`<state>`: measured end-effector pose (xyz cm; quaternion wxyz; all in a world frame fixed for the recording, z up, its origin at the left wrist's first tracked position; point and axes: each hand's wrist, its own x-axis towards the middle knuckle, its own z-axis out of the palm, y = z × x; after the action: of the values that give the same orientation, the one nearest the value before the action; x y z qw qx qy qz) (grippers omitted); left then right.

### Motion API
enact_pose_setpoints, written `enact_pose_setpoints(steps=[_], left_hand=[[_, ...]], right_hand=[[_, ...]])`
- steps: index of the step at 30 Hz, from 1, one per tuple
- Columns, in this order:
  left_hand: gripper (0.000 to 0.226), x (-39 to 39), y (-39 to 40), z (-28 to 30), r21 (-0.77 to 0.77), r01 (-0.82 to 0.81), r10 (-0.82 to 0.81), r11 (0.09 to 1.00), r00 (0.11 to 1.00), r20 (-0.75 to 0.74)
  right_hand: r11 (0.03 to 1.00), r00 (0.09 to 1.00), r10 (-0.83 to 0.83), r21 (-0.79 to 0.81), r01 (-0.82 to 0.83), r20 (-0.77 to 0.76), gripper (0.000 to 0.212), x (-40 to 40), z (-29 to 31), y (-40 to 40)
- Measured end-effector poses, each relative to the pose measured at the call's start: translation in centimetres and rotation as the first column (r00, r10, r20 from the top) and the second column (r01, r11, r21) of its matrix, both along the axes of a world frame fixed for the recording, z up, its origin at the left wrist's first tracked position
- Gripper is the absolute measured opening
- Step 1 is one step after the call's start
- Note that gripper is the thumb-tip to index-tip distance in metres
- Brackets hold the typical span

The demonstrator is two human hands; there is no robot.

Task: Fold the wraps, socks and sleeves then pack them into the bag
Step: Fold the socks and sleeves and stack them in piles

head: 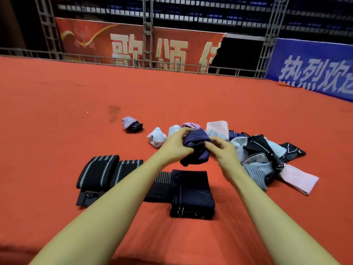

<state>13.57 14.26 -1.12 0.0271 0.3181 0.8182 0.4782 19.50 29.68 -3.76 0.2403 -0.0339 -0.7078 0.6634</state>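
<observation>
Item in hand: a dark purple sock (196,148), bunched into a short roll and held just above the red carpet (57,131), in front of the folded pile.
Left hand (176,144): fingers curled over the sock's upper left side, thumb underneath; it grips the cloth.
Right hand (221,148): thumb and forefinger pinch the sock's right edge; the other fingers are loosely spread.
Handling: judged light, soft and limp, not slippery or fragile; it will sag unless held at both ends, so the cuff and the toe are the best places to hold.
Long axis: hard to read while bunched; the roll seems to run from upper right to lower left, with a loose end hanging toward the camera.
Folded wraps (99,171): black with grey stripes, lying flat at left.
Folded sleeve (192,194): dark, squared, nearest the camera.
Rolled socks (156,138): pale, set in a row behind the hands.
Unfolded heap (267,155): mixed pieces at right, touching one another.
Bag: not in view.
</observation>
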Motion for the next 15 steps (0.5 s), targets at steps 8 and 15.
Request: enact_pose_setpoints(steps=[8,15], left_hand=[[0.034,0.4,-3.0,-0.2,-0.129,-0.117,0.097,0.985,0.984,-0.150],[0.038,1.4,-3.5,1.2,-0.073,-0.265,0.241,0.961,0.941,-0.238]], right_hand=[[0.944,0.989,0.108,-0.323,-0.071,0.098,0.021,0.7,0.8,-3.3],[0.866,0.961,0.221,-0.487,-0.115,0.165,0.023,0.5,1.4,-4.0]])
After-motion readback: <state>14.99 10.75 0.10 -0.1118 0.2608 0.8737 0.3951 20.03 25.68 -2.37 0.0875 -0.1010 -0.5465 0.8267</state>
